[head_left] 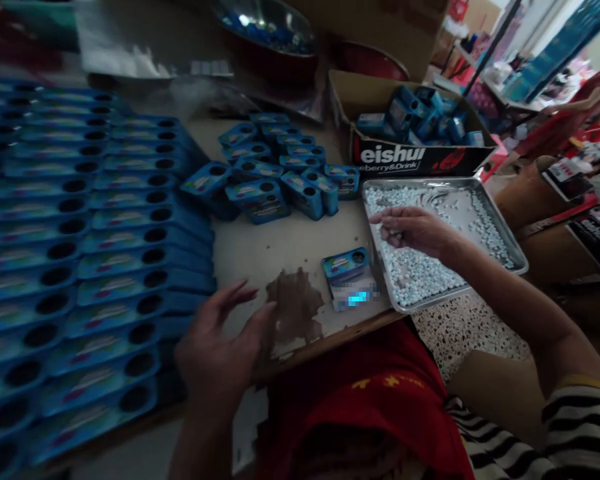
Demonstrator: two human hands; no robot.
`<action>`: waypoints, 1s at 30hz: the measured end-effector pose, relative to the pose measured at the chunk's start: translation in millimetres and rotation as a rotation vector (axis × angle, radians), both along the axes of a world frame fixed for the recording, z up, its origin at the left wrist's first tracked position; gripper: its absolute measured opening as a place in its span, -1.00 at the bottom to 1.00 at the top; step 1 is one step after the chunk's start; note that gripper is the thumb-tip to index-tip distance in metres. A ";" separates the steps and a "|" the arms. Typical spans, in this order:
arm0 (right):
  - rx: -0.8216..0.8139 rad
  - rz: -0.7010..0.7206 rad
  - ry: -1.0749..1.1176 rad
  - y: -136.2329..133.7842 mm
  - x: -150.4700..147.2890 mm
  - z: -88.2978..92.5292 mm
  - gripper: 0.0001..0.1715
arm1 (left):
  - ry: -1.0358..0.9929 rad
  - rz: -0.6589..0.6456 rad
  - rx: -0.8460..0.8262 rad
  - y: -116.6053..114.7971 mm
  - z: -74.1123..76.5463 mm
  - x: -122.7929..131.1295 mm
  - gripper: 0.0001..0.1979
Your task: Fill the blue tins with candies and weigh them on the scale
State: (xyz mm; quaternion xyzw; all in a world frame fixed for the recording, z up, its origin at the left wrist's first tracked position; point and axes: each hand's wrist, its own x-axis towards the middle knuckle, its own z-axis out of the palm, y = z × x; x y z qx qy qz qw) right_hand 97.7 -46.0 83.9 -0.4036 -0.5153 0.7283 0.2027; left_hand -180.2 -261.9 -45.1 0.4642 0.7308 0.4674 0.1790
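My left hand (225, 333) hovers at the table's front edge with thumb and fingers apart and nothing between them. Over the metal tray (517, 260) of small pale pellets (415, 273), my right hand (413, 230) is curled palm up, its fingers closed round a few pellets. One blue box (347, 263) with a dark round hole on top stands between my hands, left of the tray. Behind it, several similar blue boxes (260, 197) are loosely grouped on the table (240, 243).
Long rows of blue boxes (120, 257) fill the left side. A cardboard box (387, 157) of small blue packs stands behind the tray. Farther back sits a metal bowl (275, 57) with blue items. Cartons (535, 190) are at the right.
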 end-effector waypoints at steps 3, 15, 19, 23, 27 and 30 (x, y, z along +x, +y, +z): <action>0.069 0.043 -0.061 -1.6 0.4 3.4 -0.79 | -0.023 0.052 0.057 -2.5 5.0 6.3 -0.45; 0.096 0.048 -0.140 -10.5 4.9 8.9 -0.73 | -0.198 -0.068 0.143 17.3 17.1 28.0 -0.45; 0.243 0.204 -0.226 -12.3 -10.9 4.7 -0.72 | -0.260 -0.071 0.125 4.7 15.1 23.5 -0.41; 0.259 0.275 -0.201 -12.7 -21.0 3.8 -0.68 | -0.422 -0.018 0.112 -0.7 11.3 23.4 -0.43; 0.221 0.237 -0.169 -10.2 -11.3 8.3 -0.63 | -0.426 -0.037 0.124 23.0 7.0 42.4 -0.38; 0.295 0.211 -0.214 -12.6 -6.8 6.0 -0.63 | -0.369 -0.121 0.094 45.0 6.2 61.0 -0.34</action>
